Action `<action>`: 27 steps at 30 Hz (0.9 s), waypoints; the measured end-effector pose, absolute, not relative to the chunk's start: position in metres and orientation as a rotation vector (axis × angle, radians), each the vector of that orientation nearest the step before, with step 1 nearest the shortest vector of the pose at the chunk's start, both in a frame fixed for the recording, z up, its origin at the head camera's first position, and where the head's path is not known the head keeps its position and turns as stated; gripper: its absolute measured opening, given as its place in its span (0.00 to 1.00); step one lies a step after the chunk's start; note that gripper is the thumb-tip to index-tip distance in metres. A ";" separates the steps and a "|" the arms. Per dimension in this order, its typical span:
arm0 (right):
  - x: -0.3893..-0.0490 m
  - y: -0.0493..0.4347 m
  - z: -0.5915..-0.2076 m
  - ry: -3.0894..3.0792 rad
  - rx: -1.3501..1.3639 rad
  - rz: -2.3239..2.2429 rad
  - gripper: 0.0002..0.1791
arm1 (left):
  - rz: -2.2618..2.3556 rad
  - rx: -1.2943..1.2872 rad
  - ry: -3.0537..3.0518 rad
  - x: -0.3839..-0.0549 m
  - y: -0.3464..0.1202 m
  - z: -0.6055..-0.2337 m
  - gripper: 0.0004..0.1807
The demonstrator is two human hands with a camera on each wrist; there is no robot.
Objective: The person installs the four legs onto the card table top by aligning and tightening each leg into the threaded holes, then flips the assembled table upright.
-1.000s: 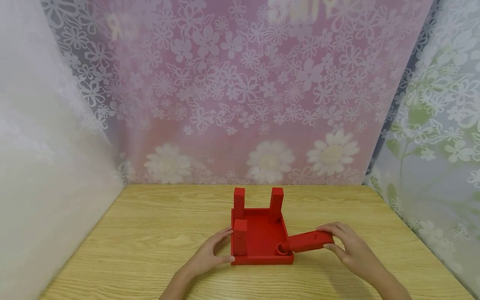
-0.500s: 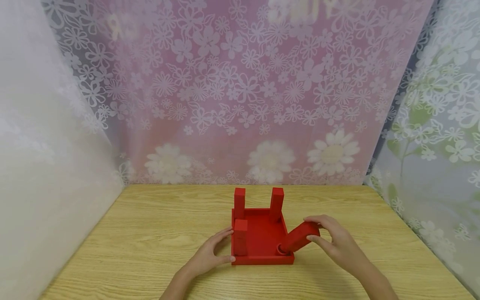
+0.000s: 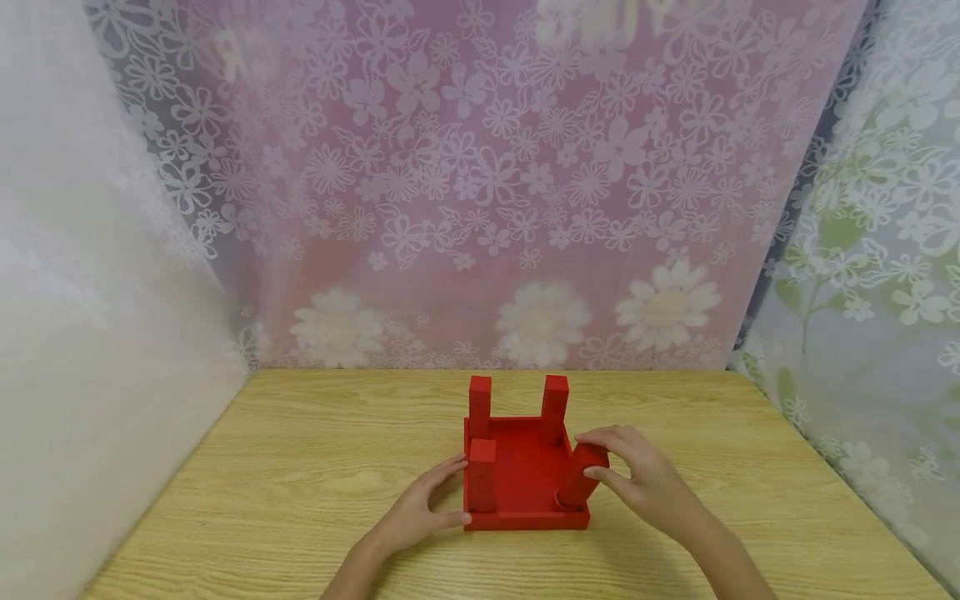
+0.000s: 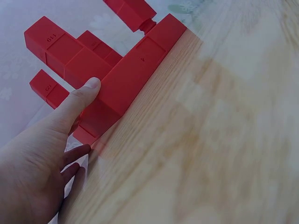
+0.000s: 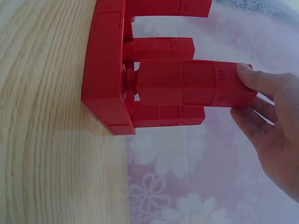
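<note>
A shallow red square tray-like base sits on the table with three red square legs upright at its corners, the near-left leg among them. My right hand pinches the upper end of another red leg, marked 127, between thumb and fingers. That leg leans slightly right over the near-right corner, its narrow neck at the round socket. My left hand rests against the base's left side, fingers spread; its thumb touches the near-left corner.
The wood-grain table reaches back to a pink flowered curtain. A pale sheet hangs on the left and a green-and-white flowered one on the right.
My right hand has swung the leg from nearly level to almost upright, moving left toward the base's near-right corner. The left hand and base have stayed in place.
</note>
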State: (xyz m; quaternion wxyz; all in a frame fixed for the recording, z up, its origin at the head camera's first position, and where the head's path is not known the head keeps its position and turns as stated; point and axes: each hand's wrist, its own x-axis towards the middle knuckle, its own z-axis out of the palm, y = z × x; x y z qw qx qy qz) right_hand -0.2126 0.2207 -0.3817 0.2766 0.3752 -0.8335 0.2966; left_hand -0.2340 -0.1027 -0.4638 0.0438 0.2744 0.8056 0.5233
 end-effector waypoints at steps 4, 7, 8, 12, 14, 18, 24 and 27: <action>-0.215 0.219 -0.382 -2.238 1.012 0.790 0.26 | 1.603 0.844 2.468 -0.233 -0.102 -0.463 0.38; -0.216 0.218 -0.383 -2.258 0.986 0.780 0.25 | 1.605 0.843 2.469 -0.234 -0.102 -0.464 0.38; -0.217 0.217 -0.383 -2.265 0.976 0.778 0.25 | 1.605 0.843 2.469 -0.235 -0.102 -0.464 0.38; -0.218 0.216 -0.385 -2.293 0.937 0.797 0.22 | 1.603 0.852 2.485 -0.240 -0.101 -0.471 0.38; -0.219 0.215 -0.386 -2.303 0.935 0.837 0.21 | 1.594 0.856 2.502 -0.244 -0.101 -0.479 0.38; -0.221 0.217 -0.390 -2.318 0.979 1.030 0.20 | 1.566 0.847 2.532 -0.252 -0.103 -0.493 0.39; -0.226 0.219 -0.395 -2.235 1.137 1.440 0.19 | 1.559 0.862 2.537 -0.257 -0.103 -0.497 0.40; -0.228 0.219 -0.396 -2.226 1.150 1.537 0.19 | 1.555 0.867 2.543 -0.257 -0.103 -0.498 0.41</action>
